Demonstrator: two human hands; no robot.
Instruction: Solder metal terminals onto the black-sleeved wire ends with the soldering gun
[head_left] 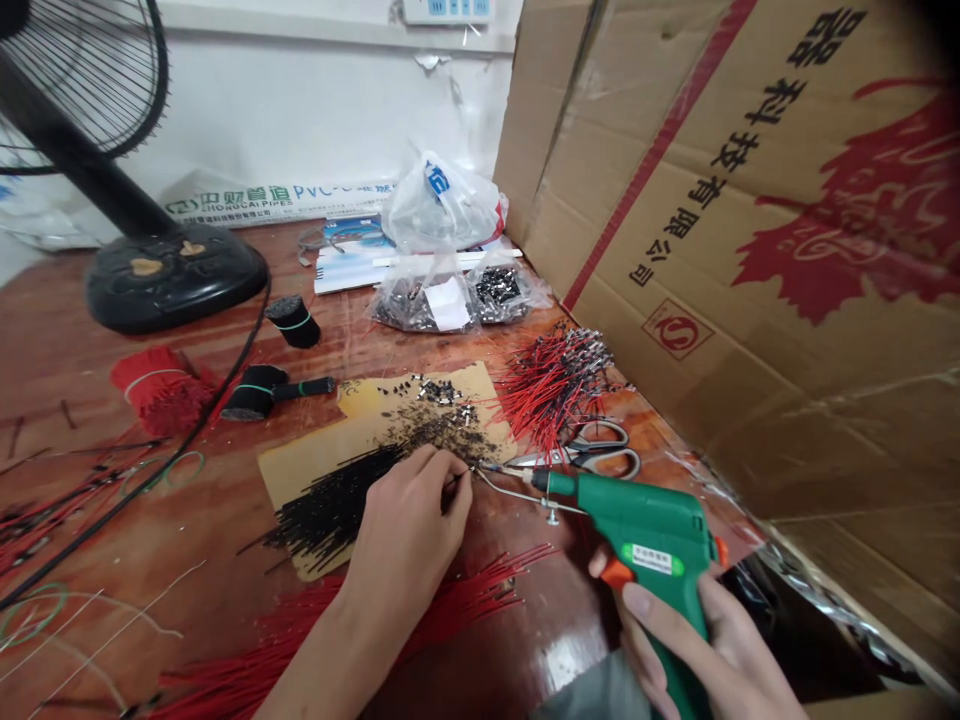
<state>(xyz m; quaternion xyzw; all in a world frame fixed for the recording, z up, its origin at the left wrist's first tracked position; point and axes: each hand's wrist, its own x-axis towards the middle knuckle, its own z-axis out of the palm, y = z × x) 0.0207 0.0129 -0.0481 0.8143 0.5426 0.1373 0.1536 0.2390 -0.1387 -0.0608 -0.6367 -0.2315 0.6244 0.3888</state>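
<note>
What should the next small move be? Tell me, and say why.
Probably ease the green gun slightly, with the right hand, so its tip meets the small piece pinched by the left hand. The tip points straight at that pinch, close by; whether they touch is unclear. A finger is beside the orange trigger.

The 1 view comes from a head-worn camera, facing forward and down over the tabletop (60, 350), with the left hand (412, 510) and right hand (731, 650) near below it and the white wall (300, 120) farther beyond.
</note>
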